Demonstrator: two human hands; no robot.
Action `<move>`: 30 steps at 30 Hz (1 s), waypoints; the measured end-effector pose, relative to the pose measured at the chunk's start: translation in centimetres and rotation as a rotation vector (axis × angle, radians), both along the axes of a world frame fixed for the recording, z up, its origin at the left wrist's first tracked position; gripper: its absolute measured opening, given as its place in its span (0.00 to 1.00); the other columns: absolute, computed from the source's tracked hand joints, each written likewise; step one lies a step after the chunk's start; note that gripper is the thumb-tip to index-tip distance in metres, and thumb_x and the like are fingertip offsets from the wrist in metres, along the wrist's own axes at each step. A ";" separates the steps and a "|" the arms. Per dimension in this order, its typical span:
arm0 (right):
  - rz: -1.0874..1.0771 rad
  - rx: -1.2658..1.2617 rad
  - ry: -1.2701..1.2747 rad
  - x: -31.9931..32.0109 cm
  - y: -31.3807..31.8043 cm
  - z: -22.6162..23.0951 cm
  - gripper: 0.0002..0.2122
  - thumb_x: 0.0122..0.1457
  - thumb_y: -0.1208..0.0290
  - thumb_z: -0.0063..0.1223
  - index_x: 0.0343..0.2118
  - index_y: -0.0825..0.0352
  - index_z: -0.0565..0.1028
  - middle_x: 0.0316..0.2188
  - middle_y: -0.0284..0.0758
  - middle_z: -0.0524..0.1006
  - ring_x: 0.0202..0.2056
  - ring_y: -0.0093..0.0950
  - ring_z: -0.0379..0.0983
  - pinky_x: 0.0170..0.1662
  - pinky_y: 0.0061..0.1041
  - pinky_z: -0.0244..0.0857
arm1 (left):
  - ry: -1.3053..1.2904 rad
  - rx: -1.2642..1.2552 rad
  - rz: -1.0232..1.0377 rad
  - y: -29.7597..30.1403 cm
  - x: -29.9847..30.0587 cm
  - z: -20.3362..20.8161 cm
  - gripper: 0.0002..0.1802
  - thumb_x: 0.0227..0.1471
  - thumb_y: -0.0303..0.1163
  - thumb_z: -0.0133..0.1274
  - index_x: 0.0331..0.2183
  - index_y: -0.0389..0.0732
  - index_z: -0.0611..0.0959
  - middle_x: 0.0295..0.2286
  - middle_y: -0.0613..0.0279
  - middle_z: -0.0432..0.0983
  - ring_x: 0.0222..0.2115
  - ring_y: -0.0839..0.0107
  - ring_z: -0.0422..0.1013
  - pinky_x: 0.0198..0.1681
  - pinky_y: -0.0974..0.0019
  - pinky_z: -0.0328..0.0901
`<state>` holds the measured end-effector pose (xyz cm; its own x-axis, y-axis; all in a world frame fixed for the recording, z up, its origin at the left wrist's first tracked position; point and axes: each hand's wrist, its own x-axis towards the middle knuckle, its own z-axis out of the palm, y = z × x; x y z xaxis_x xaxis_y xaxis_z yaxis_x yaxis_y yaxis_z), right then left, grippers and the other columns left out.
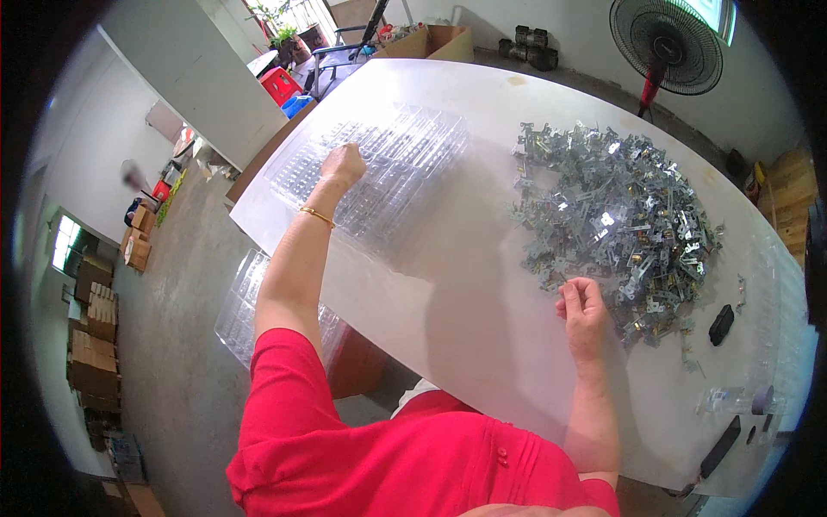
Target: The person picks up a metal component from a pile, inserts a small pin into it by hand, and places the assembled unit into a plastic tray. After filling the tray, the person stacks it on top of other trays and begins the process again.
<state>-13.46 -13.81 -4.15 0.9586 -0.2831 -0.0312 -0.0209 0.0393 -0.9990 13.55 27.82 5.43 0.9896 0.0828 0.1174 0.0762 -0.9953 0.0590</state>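
A clear plastic tray (396,185) with rows of small compartments lies on the left side of the white table (469,319). Over its left half is my left hand (345,164), its fingers closed; whatever they may hold is hidden. A large heap of small silvery metal parts (612,215), some with brass-coloured bits, is spread on the right of the table. My right hand (583,314) is at the heap's near left edge, thumb and fingers pinched together. What sits between those fingertips is too small to make out.
More clear trays (245,297) are stacked below the table's left edge. A black object (722,325), a clear bottle (728,401) and a long black item (720,446) lie at the right. Behind the table stand a fan (665,50) and a cardboard box (448,43).
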 end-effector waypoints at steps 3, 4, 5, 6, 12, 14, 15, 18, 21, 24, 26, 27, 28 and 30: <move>-0.002 -0.022 0.008 0.0 -0.1 0.2 0.05 0.66 0.69 0.52 0.36 0.66 0.73 0.28 0.26 0.74 0.26 0.15 0.69 0.31 0.16 0.67 | 0.034 0.009 -0.001 -0.4 -0.1 0.3 0.19 0.48 0.31 0.47 0.41 0.36 0.84 0.41 0.41 0.79 0.45 0.47 0.75 0.50 0.52 0.69; -0.003 -0.031 0.018 -0.1 -0.1 0.3 0.05 0.65 0.69 0.52 0.36 0.66 0.73 0.28 0.26 0.74 0.26 0.15 0.69 0.31 0.16 0.67 | 0.033 0.006 -0.004 -0.5 -0.1 0.2 0.19 0.48 0.31 0.47 0.41 0.36 0.84 0.41 0.41 0.79 0.45 0.47 0.75 0.50 0.52 0.69; -0.003 -0.031 0.016 0.0 -0.1 0.3 0.05 0.65 0.69 0.52 0.36 0.66 0.73 0.28 0.26 0.74 0.26 0.15 0.69 0.31 0.16 0.67 | 0.037 0.002 -0.002 -0.3 -0.1 0.2 0.19 0.48 0.31 0.47 0.42 0.36 0.83 0.42 0.41 0.78 0.46 0.47 0.75 0.51 0.52 0.68; -0.002 -0.027 0.015 0.0 0.0 0.3 0.05 0.65 0.69 0.52 0.36 0.66 0.73 0.28 0.26 0.74 0.26 0.15 0.69 0.31 0.16 0.67 | 0.041 -0.002 0.001 -0.2 -0.1 0.2 0.20 0.49 0.30 0.47 0.43 0.36 0.83 0.43 0.41 0.78 0.47 0.48 0.74 0.51 0.52 0.68; -0.021 -0.022 -0.003 0.0 0.1 0.2 0.06 0.65 0.69 0.52 0.35 0.66 0.73 0.26 0.26 0.74 0.25 0.15 0.69 0.31 0.16 0.67 | 0.059 0.015 0.026 -0.5 0.2 0.2 0.20 0.49 0.29 0.46 0.43 0.37 0.83 0.44 0.42 0.78 0.48 0.49 0.74 0.52 0.53 0.68; -0.024 -0.028 -0.006 -0.1 0.1 0.5 0.06 0.65 0.69 0.52 0.35 0.66 0.73 0.26 0.26 0.74 0.25 0.15 0.69 0.31 0.16 0.67 | 0.062 0.026 0.021 -0.3 0.5 0.1 0.20 0.49 0.29 0.46 0.43 0.37 0.83 0.44 0.42 0.78 0.47 0.49 0.74 0.51 0.52 0.68; -0.003 -0.051 0.025 -0.1 0.0 0.8 0.06 0.65 0.68 0.52 0.35 0.66 0.73 0.26 0.26 0.74 0.25 0.15 0.69 0.31 0.16 0.67 | 0.066 0.039 0.018 0.0 0.6 -0.1 0.19 0.49 0.29 0.46 0.43 0.37 0.83 0.43 0.41 0.78 0.47 0.48 0.74 0.51 0.52 0.69; 0.002 -0.056 0.028 -0.1 0.1 0.5 0.06 0.65 0.68 0.52 0.35 0.65 0.73 0.27 0.26 0.74 0.25 0.15 0.69 0.31 0.16 0.67 | -0.036 0.041 0.002 0.9 0.9 -1.2 0.14 0.50 0.32 0.47 0.35 0.39 0.84 0.36 0.43 0.80 0.41 0.48 0.77 0.46 0.51 0.70; -0.016 -0.041 -0.009 0.1 0.0 0.0 0.06 0.65 0.68 0.52 0.35 0.65 0.73 0.27 0.26 0.74 0.25 0.15 0.69 0.30 0.16 0.67 | -0.033 0.034 0.001 0.9 1.1 -1.5 0.14 0.50 0.32 0.47 0.35 0.39 0.84 0.37 0.43 0.80 0.41 0.48 0.76 0.46 0.51 0.70; -0.024 -0.042 -0.020 0.1 0.0 -0.3 0.06 0.65 0.68 0.52 0.35 0.65 0.73 0.27 0.26 0.74 0.25 0.15 0.69 0.29 0.16 0.67 | -0.042 0.032 0.003 0.7 1.2 -1.6 0.14 0.50 0.32 0.47 0.35 0.39 0.84 0.37 0.43 0.80 0.41 0.48 0.76 0.46 0.52 0.70; -0.028 -0.039 -0.019 0.1 0.0 -0.2 0.06 0.65 0.68 0.52 0.35 0.65 0.73 0.27 0.26 0.74 0.25 0.15 0.69 0.29 0.16 0.67 | -0.045 0.041 -0.006 0.9 1.3 -1.7 0.14 0.49 0.31 0.47 0.34 0.39 0.84 0.37 0.43 0.80 0.41 0.48 0.76 0.46 0.52 0.70; -0.025 -0.032 -0.016 0.1 0.1 -0.1 0.06 0.66 0.68 0.52 0.35 0.65 0.73 0.27 0.26 0.74 0.25 0.15 0.70 0.29 0.17 0.67 | -0.047 0.051 -0.015 1.2 1.4 -1.7 0.14 0.49 0.31 0.48 0.34 0.39 0.84 0.37 0.44 0.80 0.41 0.48 0.76 0.46 0.52 0.70; -0.021 -0.025 -0.012 0.1 0.1 0.0 0.06 0.66 0.68 0.51 0.35 0.65 0.73 0.28 0.26 0.75 0.25 0.15 0.70 0.29 0.17 0.67 | -0.049 0.051 -0.014 1.4 1.4 -1.7 0.14 0.49 0.31 0.48 0.34 0.39 0.84 0.37 0.44 0.80 0.41 0.48 0.76 0.46 0.52 0.70; -0.013 -0.031 -0.012 0.1 0.0 -0.1 0.06 0.66 0.68 0.51 0.35 0.65 0.73 0.28 0.26 0.75 0.26 0.15 0.70 0.30 0.17 0.68 | -0.028 0.052 -0.023 1.5 1.4 -1.7 0.14 0.49 0.32 0.47 0.34 0.38 0.84 0.37 0.44 0.80 0.41 0.48 0.76 0.46 0.52 0.70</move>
